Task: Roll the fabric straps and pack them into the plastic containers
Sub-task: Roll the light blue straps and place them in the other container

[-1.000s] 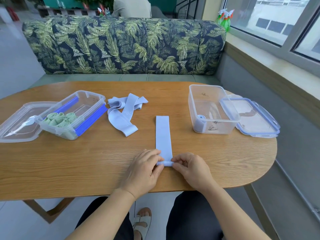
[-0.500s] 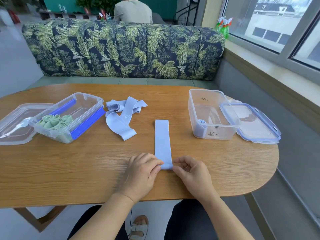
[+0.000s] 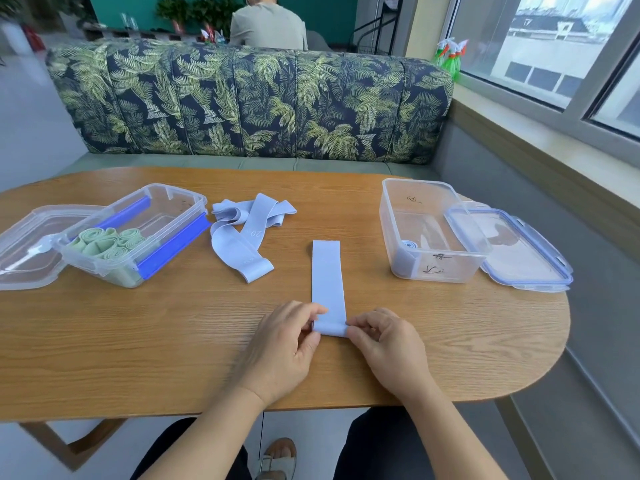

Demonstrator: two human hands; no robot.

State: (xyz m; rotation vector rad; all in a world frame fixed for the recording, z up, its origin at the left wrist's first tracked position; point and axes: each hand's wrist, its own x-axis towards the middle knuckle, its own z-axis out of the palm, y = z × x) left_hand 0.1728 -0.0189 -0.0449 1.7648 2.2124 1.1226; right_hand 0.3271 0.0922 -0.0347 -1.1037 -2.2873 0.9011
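- A pale blue strap [image 3: 327, 278] lies flat on the table [image 3: 138, 341], running straight toward 12 o'clock from the person, with its near end turned over into a small roll.
- The left hand [image 3: 284, 348] pinches the roll's left edge with curled fingers. The right hand [image 3: 388, 348] pinches the right edge between thumb and forefinger. The hands are a strap's width apart.
- At 10 o'clock from that strap is a loose pile of blue straps [image 3: 247, 230].
- Further toward 9 o'clock is an open clear container [image 3: 162, 188] holding green rolls [image 3: 107, 240], with its lid [image 3: 27, 244] touching its left side.
- At 2 o'clock stands a second open container [image 3: 446, 268] with one rolled blue strap [image 3: 408, 244] in its near left corner. Its blue-rimmed lid [image 3: 519, 251] leans against its right side.
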